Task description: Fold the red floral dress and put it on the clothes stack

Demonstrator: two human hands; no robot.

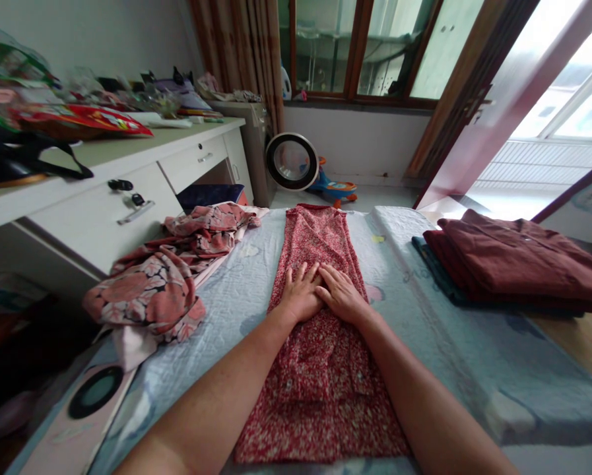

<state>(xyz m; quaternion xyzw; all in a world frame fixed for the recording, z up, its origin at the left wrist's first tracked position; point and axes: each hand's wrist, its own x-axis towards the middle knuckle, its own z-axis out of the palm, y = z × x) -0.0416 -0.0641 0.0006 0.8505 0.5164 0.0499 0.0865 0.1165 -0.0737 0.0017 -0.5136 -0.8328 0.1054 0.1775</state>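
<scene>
A red garment with a pale speckled pattern (320, 369) lies lengthwise, folded into a long strip, in front of me. My left hand (301, 293) rests flat on its middle with the fingers spread. Beside it, my right hand (342, 293) also lies flat on the cloth, and the two hands touch at the thumbs and fingers. Two small buttons show on the part of the garment nearer to me. Whatever cloth is under my palms is hidden.
A crumpled pink floral cloth (152, 290) lies at the left on the light blue bed cover (399, 369). At the right sits a stack of folded clothes (518, 264). A cluttered desk (152, 155) stands left; a washing machine's round door (292, 161) hangs open beyond the bed.
</scene>
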